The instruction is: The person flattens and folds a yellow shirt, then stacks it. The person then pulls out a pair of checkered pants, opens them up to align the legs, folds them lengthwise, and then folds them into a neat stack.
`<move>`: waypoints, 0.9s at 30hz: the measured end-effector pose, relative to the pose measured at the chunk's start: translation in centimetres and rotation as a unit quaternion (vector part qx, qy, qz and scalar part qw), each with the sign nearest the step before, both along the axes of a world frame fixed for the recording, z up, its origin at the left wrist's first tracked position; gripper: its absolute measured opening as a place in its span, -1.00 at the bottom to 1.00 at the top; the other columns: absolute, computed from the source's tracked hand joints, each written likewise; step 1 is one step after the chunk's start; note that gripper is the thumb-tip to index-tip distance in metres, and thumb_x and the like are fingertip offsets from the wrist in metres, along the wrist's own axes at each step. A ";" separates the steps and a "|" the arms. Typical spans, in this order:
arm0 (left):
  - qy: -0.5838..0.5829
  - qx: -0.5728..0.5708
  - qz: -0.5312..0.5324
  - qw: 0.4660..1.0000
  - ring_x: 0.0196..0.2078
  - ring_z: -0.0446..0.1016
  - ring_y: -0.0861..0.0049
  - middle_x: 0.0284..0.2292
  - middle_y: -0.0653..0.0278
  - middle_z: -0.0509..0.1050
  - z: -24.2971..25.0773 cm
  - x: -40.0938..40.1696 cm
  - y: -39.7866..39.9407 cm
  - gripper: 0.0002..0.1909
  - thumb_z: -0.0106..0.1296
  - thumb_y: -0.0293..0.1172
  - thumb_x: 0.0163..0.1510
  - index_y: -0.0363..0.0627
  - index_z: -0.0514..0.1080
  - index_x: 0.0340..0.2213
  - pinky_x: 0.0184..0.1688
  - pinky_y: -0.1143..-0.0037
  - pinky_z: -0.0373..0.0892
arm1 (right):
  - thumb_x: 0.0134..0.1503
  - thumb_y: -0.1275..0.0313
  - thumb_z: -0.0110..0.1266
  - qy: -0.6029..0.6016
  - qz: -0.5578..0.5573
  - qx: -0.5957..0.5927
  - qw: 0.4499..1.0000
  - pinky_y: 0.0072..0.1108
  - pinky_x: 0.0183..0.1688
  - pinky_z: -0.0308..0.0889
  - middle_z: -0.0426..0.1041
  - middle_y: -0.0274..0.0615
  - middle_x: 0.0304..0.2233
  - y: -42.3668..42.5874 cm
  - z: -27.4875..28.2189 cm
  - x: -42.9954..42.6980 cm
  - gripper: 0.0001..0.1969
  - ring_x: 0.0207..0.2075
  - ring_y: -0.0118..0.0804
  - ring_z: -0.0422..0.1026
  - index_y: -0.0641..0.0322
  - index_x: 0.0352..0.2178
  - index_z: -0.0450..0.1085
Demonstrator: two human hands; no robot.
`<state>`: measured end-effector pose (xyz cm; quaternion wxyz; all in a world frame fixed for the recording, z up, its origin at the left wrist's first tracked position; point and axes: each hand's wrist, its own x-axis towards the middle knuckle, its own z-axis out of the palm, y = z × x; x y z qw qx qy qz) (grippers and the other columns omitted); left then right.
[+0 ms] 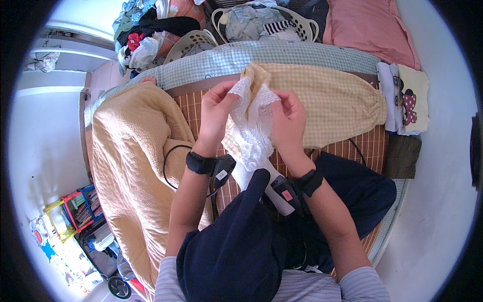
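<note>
A white lace-trimmed garment [251,132] hangs between both hands, over the lap end of a yellow gingham garment [324,102] with an elastic-gathered end. My left hand [219,109] pinches one lace edge between thumb and fingers. The opposite lace edge is pinched in my right hand [288,117]. The lower part of the white cloth is bunched near the white-socked feet. Each wrist wears a black strap with a small device. Dark blue fabric covers the lap and legs.
A tan fleece blanket [132,162] lies at left on the bamboo mat [192,109]. Folded clothes [415,102] stack at right by the wall, beside a dark folded cloth [403,156]. Beyond the bed stand laundry baskets [311,32], heaped clothes [151,34] and a pink pillow [371,30].
</note>
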<state>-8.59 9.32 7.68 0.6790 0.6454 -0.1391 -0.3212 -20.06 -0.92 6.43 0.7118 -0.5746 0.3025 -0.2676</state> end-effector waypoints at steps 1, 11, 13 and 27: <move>0.027 -0.024 0.000 0.999 -0.30 0.41 0.68 -0.29 0.27 0.46 0.2 0.0 0.2 -0.68 -0.13 -0.63 0.00 -0.31 0.35 -0.15 -0.22 0.67 0.33 | 0.02 0.54 0.00 -0.039 -0.047 0.030 0.998 -0.67 -0.31 0.32 0.45 -0.18 -0.36 -0.1 0.0 0.2 -0.78 -0.36 -0.49 0.42 0.33 -0.24 0.37; -0.040 -0.036 -0.015 0.998 -0.25 0.40 0.66 -0.28 0.31 0.44 2.5 -1.9 -0.3 -0.68 0.00 -0.71 -0.07 -0.23 0.39 -0.21 -0.20 0.66 0.34 | 0.11 0.46 -0.07 -0.023 0.159 0.056 0.985 -0.69 -0.28 0.31 0.46 -0.31 -0.33 -0.1 2.5 0.7 -0.80 -0.33 -0.55 0.39 0.30 -0.26 0.42; -0.085 0.027 -0.019 0.996 -0.27 0.40 0.69 -0.30 0.35 0.44 1.5 -0.7 1.0 -0.66 0.07 -0.74 -0.14 -0.22 0.42 -0.25 -0.21 0.67 0.34 | 0.11 0.44 -0.05 -0.041 0.145 0.046 0.987 -0.69 -0.28 0.31 0.47 -0.32 -0.33 -1.1 2.1 -0.1 -0.80 -0.34 -0.55 0.39 0.28 -0.26 0.43; -0.249 0.180 0.078 0.948 -0.41 0.27 0.80 -0.43 0.49 0.37 3.7 5.7 5.5 -0.87 0.12 -0.52 -0.07 -0.21 0.45 -0.40 -0.35 0.74 0.22 | -0.15 0.38 0.06 0.496 -0.046 -0.442 0.746 -0.30 -0.16 0.31 0.44 0.14 -0.33 -29.4 -5.4 -14.2 -0.63 -0.24 0.07 0.41 0.27 -0.23 0.37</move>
